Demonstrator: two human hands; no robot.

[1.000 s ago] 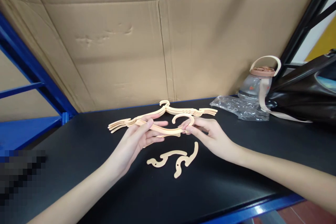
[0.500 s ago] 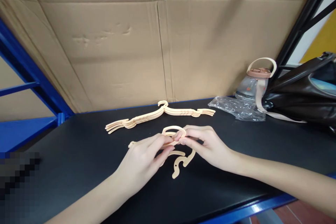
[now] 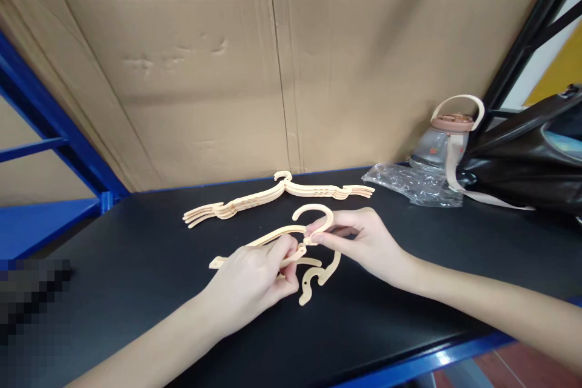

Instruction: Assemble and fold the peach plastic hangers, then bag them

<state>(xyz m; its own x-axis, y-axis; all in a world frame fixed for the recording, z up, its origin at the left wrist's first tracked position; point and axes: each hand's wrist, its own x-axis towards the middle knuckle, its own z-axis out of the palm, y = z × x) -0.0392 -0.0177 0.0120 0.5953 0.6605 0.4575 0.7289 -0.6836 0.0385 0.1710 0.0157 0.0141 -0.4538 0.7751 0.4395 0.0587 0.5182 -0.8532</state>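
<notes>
The pale hook [image 3: 330, 218] is hanging above the black tabletop [image 3: 409, 309], its curve opening toward the left. You are pinching its base between the thumb and fingers of your right hand [image 3: 364, 236], which is reaching in from the right of the hook. Your left hand [image 3: 254, 270], left of the hook and nearer you, is clasping a pale arm piece [image 3: 300, 253] with curled fingers and thumb; its exposed end is pointing just beside the hook's base, and whether the two are touching cannot be told. A curved strip [image 3: 273, 234] is extending leftward from beside the hook's base, passing behind your left hand. Below the hook, nearer you, a notched piece [image 3: 331, 271] is lying on the tabletop, beside a second piece [image 3: 311, 261] that your left hand is partly covering. Beyond the hook, a stack of hangers [image 3: 261, 197] is resting. Beyond and to the right of the hook, crumpled clear plastic [image 3: 413, 185], a strapped bottle [image 3: 431, 148] and a black bag [image 3: 518, 157] are occupying the tabletop; farthest beyond the hook, cardboard [image 3: 204, 91] is forming a backdrop.
</notes>
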